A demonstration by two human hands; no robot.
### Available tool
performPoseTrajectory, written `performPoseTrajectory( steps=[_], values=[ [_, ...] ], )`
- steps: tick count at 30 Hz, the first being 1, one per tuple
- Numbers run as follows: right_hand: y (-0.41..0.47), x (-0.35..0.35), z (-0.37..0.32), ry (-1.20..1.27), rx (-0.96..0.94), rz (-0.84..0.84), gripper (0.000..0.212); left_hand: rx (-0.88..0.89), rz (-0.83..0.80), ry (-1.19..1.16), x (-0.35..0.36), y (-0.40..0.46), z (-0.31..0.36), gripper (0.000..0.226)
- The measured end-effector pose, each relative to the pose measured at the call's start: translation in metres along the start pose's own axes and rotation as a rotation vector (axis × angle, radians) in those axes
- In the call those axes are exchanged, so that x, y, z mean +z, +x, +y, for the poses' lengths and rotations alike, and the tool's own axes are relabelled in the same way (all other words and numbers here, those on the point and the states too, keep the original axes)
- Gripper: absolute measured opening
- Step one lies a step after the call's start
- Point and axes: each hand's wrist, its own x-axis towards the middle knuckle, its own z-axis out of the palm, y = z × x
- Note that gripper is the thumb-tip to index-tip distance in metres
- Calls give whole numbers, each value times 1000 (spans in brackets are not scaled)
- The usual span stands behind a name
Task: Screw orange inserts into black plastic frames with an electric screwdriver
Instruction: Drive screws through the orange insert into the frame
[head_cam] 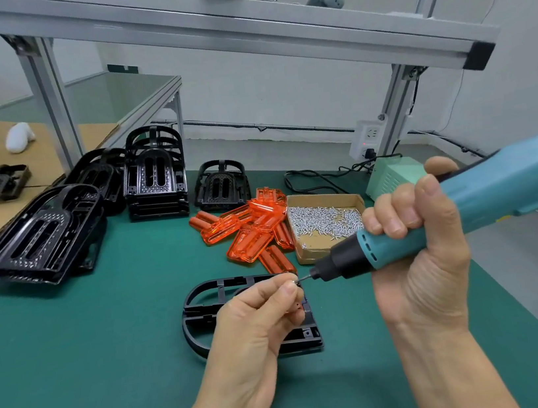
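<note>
Bright, even overhead light — soft shadows lie under the stacked glossy black plastic frames (pixel 40 236) on the green matte bench mat (pixel 105 330). Wide-angle bending warps the edges; focus slightly soft throughout.

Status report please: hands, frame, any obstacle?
Left hand pinches screw at bit tip. Right hand grips electric screwdriver. Black frame flat on mat, under left hand. No obstacle visible.

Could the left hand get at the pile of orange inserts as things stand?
Probably yes: the orange inserts lie uncovered on the mat just beyond the black frame. But the left hand is pinching a screw, so it is occupied.
</note>
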Motion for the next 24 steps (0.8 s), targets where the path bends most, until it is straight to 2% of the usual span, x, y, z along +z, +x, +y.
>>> performPoseTrajectory(
  steps=[8,13,15,17,20,22,24],
  values=[
    [4,-6,6,-10,23,-27,13,44,0,94,-5,7,-2,19],
    [10,-15,10,7,61,-8,12,115,-45,351,-14,8,9,43],
    [13,-21,12,-10,79,-5,12,241,5,644,-27,11,16,51],
    [16,-26,15,-65,102,2,13,397,-3,1109,-37,12,21,56],
    [19,-31,23,-143,146,0,14,452,-247,1720,-43,13,15,73],
    [20,-34,30,-182,174,-12,15,441,-355,1922,-44,16,7,71],
    [22,-36,35,-222,193,-32,16,451,-390,1987,-44,18,2,66]
  ],
)
